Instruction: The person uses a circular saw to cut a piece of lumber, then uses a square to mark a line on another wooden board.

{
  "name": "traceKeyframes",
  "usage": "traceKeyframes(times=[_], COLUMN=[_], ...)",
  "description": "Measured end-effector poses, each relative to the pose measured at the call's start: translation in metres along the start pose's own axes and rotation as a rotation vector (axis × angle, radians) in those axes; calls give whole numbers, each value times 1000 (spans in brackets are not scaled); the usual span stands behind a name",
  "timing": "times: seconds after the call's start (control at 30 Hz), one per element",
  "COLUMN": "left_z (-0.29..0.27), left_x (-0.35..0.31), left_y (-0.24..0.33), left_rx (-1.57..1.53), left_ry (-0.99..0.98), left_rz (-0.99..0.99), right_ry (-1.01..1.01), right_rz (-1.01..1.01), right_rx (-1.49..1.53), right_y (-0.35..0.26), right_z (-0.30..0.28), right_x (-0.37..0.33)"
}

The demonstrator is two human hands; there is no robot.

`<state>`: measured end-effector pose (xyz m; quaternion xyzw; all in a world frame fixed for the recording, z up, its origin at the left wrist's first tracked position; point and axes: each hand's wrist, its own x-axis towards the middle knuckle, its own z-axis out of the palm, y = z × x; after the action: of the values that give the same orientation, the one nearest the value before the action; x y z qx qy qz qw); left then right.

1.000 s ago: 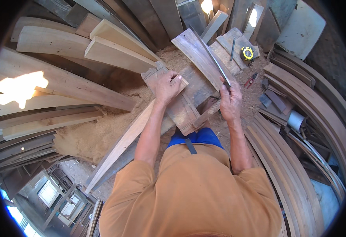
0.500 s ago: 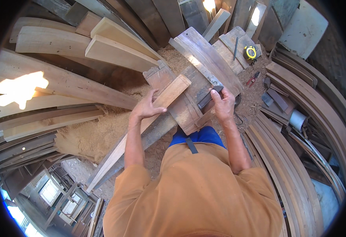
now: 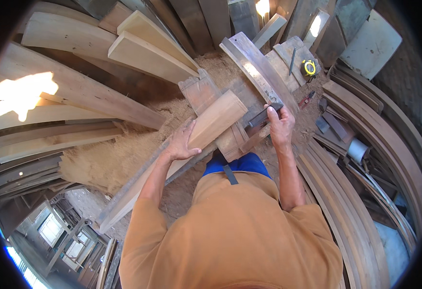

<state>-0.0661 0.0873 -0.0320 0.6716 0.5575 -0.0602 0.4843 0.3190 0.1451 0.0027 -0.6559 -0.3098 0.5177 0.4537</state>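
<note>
My left hand (image 3: 182,142) lies across a pale wooden plank (image 3: 218,118), fingers over the far side and thumb along the near side. The plank rests slantwise on a worn wooden work support (image 3: 232,142), its cut end toward the right. In my right hand (image 3: 281,124), closed between thumb and fingers, is what looks like a try square (image 3: 263,117) with a thick dark stock. A long pale strip (image 3: 252,72), apparently its blade, runs away from the hand beside a purplish board (image 3: 266,62). The fingertips under the stock are partly hidden.
A yellow-and-black tape measure (image 3: 309,68) and a dark pencil-like stick (image 3: 292,61) lie on a far board. Red-handled pliers (image 3: 307,99) sit in sawdust (image 3: 100,164). Long planks (image 3: 76,91) lean at left; stacked boards (image 3: 345,207) and a metal can (image 3: 358,149) are at right.
The plank has turned, so a broader face shows, and its end has moved right. My left hand has settled flatter over it. The try square has shifted slightly to the right.
</note>
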Motion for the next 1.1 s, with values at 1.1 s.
traceKeyframes(times=[1.1], left_z=[65], left_x=[-3], left_y=[40], left_rx=[395], left_ry=[483], left_rz=[-164], right_ry=[-6], right_rz=[305], right_rx=[259], right_y=[96], right_z=[29], right_x=[-15])
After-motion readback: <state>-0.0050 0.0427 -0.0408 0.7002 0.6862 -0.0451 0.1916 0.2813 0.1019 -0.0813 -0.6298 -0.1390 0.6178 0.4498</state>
